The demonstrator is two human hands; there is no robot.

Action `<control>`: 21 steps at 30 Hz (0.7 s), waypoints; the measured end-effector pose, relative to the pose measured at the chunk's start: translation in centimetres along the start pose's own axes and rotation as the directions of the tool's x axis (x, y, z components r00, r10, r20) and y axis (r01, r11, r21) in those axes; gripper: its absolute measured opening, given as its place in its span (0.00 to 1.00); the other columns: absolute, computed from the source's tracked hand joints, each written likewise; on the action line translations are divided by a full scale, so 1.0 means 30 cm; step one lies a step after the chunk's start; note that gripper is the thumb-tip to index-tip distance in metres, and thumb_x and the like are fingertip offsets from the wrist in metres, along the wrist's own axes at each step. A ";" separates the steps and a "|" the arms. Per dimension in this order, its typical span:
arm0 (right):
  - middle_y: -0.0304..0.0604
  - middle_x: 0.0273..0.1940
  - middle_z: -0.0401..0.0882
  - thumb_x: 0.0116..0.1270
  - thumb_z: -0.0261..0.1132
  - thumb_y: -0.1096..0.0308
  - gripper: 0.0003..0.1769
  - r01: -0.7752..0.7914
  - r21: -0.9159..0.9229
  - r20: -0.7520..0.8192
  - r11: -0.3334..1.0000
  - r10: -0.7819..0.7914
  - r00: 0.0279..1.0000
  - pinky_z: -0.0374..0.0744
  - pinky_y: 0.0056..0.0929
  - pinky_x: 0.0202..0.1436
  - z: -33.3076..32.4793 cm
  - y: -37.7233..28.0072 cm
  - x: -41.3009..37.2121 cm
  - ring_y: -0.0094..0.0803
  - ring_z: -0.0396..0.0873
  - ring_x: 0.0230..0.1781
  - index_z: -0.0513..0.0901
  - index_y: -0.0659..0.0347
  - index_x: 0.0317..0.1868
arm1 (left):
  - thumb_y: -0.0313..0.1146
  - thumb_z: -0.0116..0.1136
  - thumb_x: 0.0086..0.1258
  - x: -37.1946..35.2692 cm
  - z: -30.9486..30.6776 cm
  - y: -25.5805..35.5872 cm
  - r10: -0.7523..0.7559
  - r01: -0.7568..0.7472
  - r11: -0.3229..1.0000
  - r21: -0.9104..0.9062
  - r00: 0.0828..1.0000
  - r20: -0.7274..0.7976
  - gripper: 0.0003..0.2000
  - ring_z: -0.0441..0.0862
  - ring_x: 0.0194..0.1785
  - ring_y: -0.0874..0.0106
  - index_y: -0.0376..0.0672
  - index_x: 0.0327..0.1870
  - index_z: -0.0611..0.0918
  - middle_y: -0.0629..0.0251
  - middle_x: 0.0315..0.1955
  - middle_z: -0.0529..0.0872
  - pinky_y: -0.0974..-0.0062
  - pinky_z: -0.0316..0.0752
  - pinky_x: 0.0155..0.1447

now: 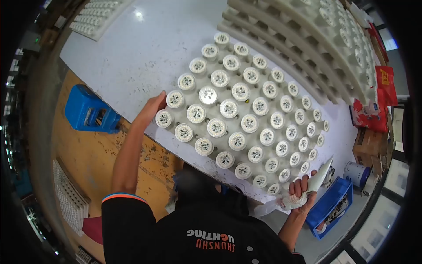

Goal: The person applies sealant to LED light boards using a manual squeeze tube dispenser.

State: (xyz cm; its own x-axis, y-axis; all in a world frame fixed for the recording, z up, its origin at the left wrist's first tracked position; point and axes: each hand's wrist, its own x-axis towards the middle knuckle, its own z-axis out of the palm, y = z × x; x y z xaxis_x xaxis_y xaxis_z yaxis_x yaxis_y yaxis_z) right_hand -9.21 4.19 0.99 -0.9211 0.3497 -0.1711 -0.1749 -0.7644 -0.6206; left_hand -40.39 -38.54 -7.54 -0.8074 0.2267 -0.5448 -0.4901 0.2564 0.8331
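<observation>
Grasping a soft white bag in the right hand, fingers curled firmly round its bunched middle, with the pointed end slanting up and away to the right, past the near right corner of a tray. Resting the left hand at the left end of that same tray, thumb up by the edge and other fingers mostly hidden; impossible to tell whether that grip is clenched on the rim or just laid against it.

Spread in slanting rows across the pale tray: dozens of round white lamps, face up, with small parts showing inside. Looking brighter and whiter than the neighbours: one lamp towards the left. Lying flat under it all: a pale, scuffed worktop.

Piled just beyond, at the upper right: a stack of scalloped grey trays, with more lamps on top. Set well apart at the far left corner: another filled tray.

Standing on the floor to the left: a blue stool. Placed to the right: a blue crate of small pieces, a tub and a red bag. Worn below: a black shirt with orange and white lettering.
</observation>
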 end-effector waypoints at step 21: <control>0.42 0.40 0.79 0.59 0.69 0.75 0.31 0.228 -0.555 -0.399 0.800 -0.497 0.771 0.79 0.28 0.41 -0.098 0.627 -0.429 0.28 0.79 0.35 0.71 0.68 0.64 | 0.30 0.53 0.74 -0.509 0.289 -0.872 0.375 -0.480 0.849 0.220 0.842 0.387 0.09 0.83 0.37 0.71 0.37 0.45 0.83 0.60 0.38 0.84 0.75 0.78 0.43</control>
State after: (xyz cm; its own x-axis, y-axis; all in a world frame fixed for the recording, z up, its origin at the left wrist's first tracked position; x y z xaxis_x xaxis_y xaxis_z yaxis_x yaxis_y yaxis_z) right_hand 0.38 -13.10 -10.73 -0.4842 0.8654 -0.1290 -0.1572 -0.2311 -0.9601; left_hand -12.38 -40.55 -21.85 -0.7368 0.6508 -0.1833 0.0435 0.3162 0.9477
